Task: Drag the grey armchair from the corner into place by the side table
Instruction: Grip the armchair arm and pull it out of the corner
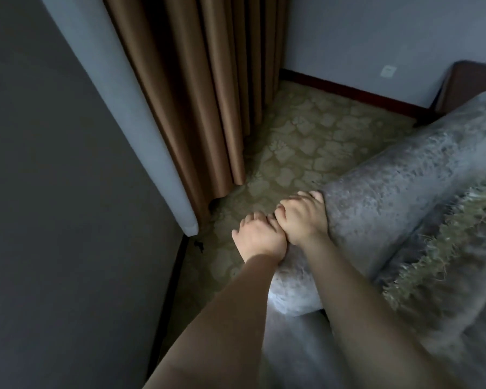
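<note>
The grey velvet armchair (399, 192) fills the lower right, its padded arm running from the centre up to the right edge. A fringed greenish throw (443, 242) lies over its seat side. My left hand (260, 238) grips the near end of that arm, fingers curled over its outer edge. Right beside it, touching, my right hand (302, 216) grips the same edge a little farther along. A dark wooden piece of furniture (472, 85) shows at the far right behind the chair; I cannot tell if it is the side table.
Brown curtains (197, 94) hang in the corner beside a pale padded panel (118, 94) and a dark wall (54, 206) on the left. Patterned carpet (306, 136) lies bare between curtain and chair. A white wall with a socket (388, 71) stands behind.
</note>
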Tool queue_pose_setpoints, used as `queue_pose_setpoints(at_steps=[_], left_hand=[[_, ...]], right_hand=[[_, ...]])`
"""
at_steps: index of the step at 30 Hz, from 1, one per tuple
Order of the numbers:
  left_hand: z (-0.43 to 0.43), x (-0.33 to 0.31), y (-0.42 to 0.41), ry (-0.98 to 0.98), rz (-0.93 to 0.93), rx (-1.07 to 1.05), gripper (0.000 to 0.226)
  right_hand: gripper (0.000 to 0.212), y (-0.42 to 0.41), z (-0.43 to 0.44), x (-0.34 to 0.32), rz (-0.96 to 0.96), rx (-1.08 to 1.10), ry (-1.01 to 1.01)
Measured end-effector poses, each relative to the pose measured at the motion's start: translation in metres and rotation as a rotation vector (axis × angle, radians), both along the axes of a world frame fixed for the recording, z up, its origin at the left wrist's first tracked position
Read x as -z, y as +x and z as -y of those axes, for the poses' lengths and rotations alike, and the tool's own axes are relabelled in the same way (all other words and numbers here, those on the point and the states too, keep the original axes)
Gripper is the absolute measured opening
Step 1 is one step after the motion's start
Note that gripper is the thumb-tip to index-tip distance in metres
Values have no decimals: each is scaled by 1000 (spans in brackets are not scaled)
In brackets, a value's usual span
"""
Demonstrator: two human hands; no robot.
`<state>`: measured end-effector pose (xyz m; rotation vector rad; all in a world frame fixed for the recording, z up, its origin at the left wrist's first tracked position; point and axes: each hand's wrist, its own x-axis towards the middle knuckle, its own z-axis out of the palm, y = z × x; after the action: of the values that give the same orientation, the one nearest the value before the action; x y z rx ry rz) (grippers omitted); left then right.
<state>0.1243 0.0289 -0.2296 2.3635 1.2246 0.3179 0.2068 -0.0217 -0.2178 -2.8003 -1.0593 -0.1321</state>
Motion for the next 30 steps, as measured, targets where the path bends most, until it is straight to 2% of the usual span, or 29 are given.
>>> queue_pose_setpoints(at_steps=[4,10,18,27,30], left_hand=[[-3,1,2,-5,43,26,33],[-3,2,2,-11,83,33,48],[-3,3,2,2,94,42,49],[-1,1,1,6,113,2,42],[3,-3,-2,-1,104,-9,33]], right_hand=[[37,2,-3,0,4,3,-3],[43,1,-3,-3,-11,2,24],[30,1,-2,-1,-21,-13,18],[40,1,0,1,-25,-30,93],[40,0,3,0,-42,-49,42]])
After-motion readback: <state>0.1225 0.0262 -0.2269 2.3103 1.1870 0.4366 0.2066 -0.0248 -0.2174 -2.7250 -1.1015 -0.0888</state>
